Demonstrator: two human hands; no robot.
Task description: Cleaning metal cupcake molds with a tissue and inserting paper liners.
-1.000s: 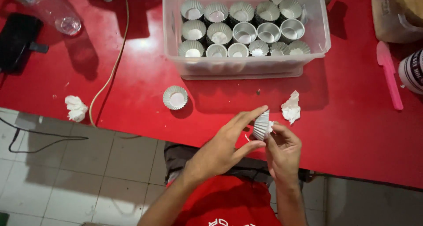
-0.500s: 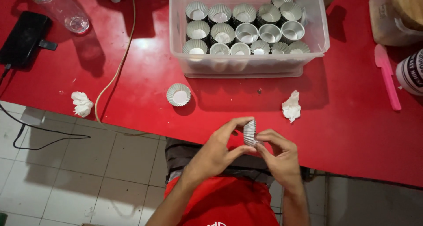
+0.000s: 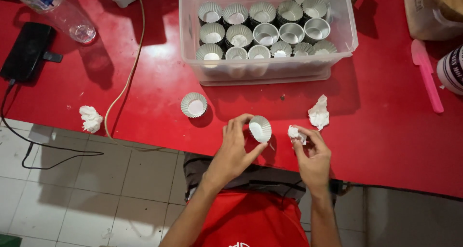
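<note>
My left hand (image 3: pixel 235 148) pinches a small fluted metal cup (image 3: pixel 260 129) by its rim, its white inside facing the camera, just above the red table's (image 3: pixel 386 131) front edge. A short way to the right, my right hand (image 3: pixel 313 155) holds a little crumpled white wad (image 3: pixel 295 133) between thumb and fingertips. The two hands are apart. Another fluted cup (image 3: pixel 194 105) sits alone on the table to the left of my left hand.
A clear plastic tub (image 3: pixel 270 71) with several fluted cups stands behind the hands. Crumpled white wads lie at the right (image 3: pixel 319 113) and far left (image 3: pixel 90 119). A cable (image 3: pixel 126 83), a black phone (image 3: pixel 28 51), a plastic bottle (image 3: pixel 67 18) and a pink spatula (image 3: pixel 427 76) lie around.
The hands have separated: the cup they held together now stays in my left hand, turned open side up, while my right hand has pulled away with the white wad.
</note>
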